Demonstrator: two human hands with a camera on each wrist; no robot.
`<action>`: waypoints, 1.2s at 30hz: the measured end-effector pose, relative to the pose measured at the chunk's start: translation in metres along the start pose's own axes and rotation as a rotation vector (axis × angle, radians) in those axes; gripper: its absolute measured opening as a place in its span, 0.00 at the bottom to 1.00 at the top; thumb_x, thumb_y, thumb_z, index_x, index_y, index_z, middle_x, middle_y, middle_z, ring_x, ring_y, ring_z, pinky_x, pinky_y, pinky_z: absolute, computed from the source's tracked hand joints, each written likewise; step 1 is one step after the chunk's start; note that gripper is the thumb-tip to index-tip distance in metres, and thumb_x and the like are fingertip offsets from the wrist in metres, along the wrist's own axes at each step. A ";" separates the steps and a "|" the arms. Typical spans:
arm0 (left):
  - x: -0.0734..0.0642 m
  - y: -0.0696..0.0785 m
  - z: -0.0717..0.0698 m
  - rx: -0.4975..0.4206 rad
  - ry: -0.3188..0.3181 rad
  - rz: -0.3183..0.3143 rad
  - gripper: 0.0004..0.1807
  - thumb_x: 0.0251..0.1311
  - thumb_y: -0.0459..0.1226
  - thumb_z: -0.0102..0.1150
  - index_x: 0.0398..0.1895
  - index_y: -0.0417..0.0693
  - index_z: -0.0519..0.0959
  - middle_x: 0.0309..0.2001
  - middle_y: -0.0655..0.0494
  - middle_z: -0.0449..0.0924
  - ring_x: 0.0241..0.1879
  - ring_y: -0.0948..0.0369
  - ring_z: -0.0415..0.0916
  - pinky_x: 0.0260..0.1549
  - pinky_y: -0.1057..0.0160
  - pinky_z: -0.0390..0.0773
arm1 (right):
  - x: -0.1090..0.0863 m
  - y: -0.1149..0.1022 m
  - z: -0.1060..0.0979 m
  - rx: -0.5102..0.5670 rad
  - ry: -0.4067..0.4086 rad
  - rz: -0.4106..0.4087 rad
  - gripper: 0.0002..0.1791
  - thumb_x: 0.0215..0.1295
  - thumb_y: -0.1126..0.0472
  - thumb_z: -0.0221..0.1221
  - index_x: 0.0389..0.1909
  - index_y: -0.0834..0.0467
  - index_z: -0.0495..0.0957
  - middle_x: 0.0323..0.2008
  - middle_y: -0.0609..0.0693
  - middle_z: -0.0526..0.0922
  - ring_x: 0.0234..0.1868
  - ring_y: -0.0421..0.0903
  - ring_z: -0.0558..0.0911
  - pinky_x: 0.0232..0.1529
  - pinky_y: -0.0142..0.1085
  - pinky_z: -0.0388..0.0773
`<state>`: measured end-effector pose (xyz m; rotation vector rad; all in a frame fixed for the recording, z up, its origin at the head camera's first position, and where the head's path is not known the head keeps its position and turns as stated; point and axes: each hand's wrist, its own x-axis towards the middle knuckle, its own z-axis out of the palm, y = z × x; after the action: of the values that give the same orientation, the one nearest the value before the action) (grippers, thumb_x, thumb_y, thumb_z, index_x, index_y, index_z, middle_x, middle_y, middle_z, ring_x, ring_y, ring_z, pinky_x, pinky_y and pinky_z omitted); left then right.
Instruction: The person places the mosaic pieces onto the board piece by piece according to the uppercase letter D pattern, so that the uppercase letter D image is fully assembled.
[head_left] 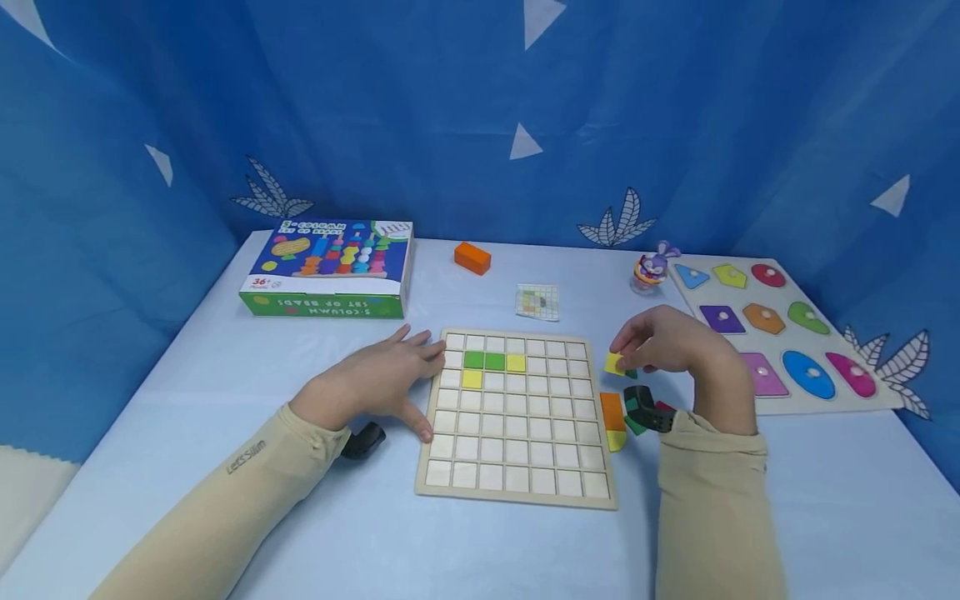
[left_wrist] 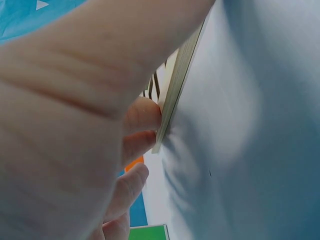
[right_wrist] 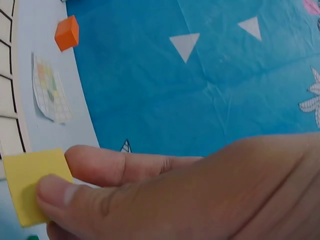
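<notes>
A wooden grid board [head_left: 517,498] lies on the table with green tiles [head_left: 495,361] and yellow tiles [head_left: 516,363] set in its upper left cells. My left hand [head_left: 382,371] rests along the board's left edge, its fingers spread; in the left wrist view fingertips touch the board's side [left_wrist: 175,100]. To the right of the board, my right hand [head_left: 660,340] pinches a square yellow tile [right_wrist: 30,187] between thumb and fingers. Just below that hand lie an orange piece [head_left: 612,410], a yellow piece [head_left: 617,440] and some green pieces, partly hidden by the wrist camera.
A small pattern card [head_left: 537,302] lies behind the board, with an orange block [head_left: 472,257] farther back. A bead-set box [head_left: 326,268] stands at the back left. On the right are a rabbit figure [head_left: 651,268] and a shape puzzle board [head_left: 813,367].
</notes>
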<state>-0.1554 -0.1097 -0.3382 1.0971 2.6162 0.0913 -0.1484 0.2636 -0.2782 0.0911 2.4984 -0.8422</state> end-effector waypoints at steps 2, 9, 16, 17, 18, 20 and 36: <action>0.000 -0.001 0.001 0.000 0.003 0.000 0.64 0.35 0.70 0.72 0.74 0.40 0.66 0.76 0.44 0.58 0.77 0.44 0.46 0.76 0.46 0.36 | 0.002 -0.006 0.004 -0.014 0.000 -0.022 0.12 0.62 0.63 0.70 0.45 0.61 0.84 0.36 0.54 0.83 0.43 0.56 0.79 0.47 0.47 0.83; 0.000 0.000 0.003 -0.019 0.006 0.010 0.64 0.35 0.69 0.72 0.73 0.41 0.67 0.76 0.45 0.58 0.77 0.44 0.45 0.76 0.46 0.37 | 0.006 -0.024 0.019 -0.078 0.003 -0.088 0.08 0.60 0.62 0.71 0.39 0.57 0.86 0.38 0.53 0.83 0.41 0.52 0.78 0.41 0.43 0.81; 0.001 0.000 0.001 -0.007 -0.011 0.009 0.63 0.36 0.69 0.72 0.74 0.40 0.66 0.76 0.45 0.57 0.77 0.44 0.44 0.76 0.46 0.36 | 0.016 -0.052 0.045 -0.120 -0.023 -0.212 0.04 0.59 0.65 0.72 0.34 0.56 0.86 0.34 0.50 0.83 0.36 0.49 0.77 0.36 0.39 0.78; 0.000 0.000 0.000 -0.006 -0.011 0.005 0.64 0.36 0.69 0.72 0.74 0.40 0.66 0.76 0.45 0.57 0.77 0.44 0.44 0.76 0.46 0.36 | 0.018 -0.058 0.049 -0.130 -0.029 -0.233 0.05 0.59 0.65 0.72 0.34 0.56 0.86 0.33 0.50 0.83 0.36 0.49 0.77 0.36 0.39 0.78; 0.000 0.000 0.000 -0.008 -0.011 0.002 0.64 0.36 0.69 0.72 0.74 0.40 0.66 0.76 0.45 0.57 0.77 0.44 0.44 0.76 0.46 0.35 | 0.019 -0.063 0.054 -0.140 -0.036 -0.252 0.05 0.59 0.65 0.72 0.33 0.55 0.86 0.33 0.49 0.83 0.36 0.49 0.77 0.37 0.39 0.78; 0.000 -0.001 -0.001 -0.012 -0.009 -0.001 0.64 0.36 0.69 0.72 0.73 0.40 0.66 0.76 0.45 0.57 0.77 0.44 0.44 0.76 0.46 0.35 | 0.022 -0.073 0.065 -0.161 -0.055 -0.295 0.05 0.58 0.65 0.72 0.33 0.55 0.86 0.32 0.48 0.83 0.35 0.48 0.77 0.37 0.39 0.78; -0.001 -0.003 0.001 -0.011 0.006 0.016 0.63 0.36 0.69 0.72 0.73 0.40 0.68 0.75 0.44 0.59 0.77 0.43 0.47 0.76 0.45 0.38 | 0.034 -0.105 0.122 -0.193 -0.082 -0.439 0.06 0.57 0.67 0.73 0.30 0.55 0.85 0.27 0.46 0.81 0.30 0.44 0.77 0.33 0.33 0.77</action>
<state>-0.1564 -0.1126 -0.3391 1.1163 2.6092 0.1124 -0.1474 0.1047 -0.3208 -0.5632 2.5421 -0.7428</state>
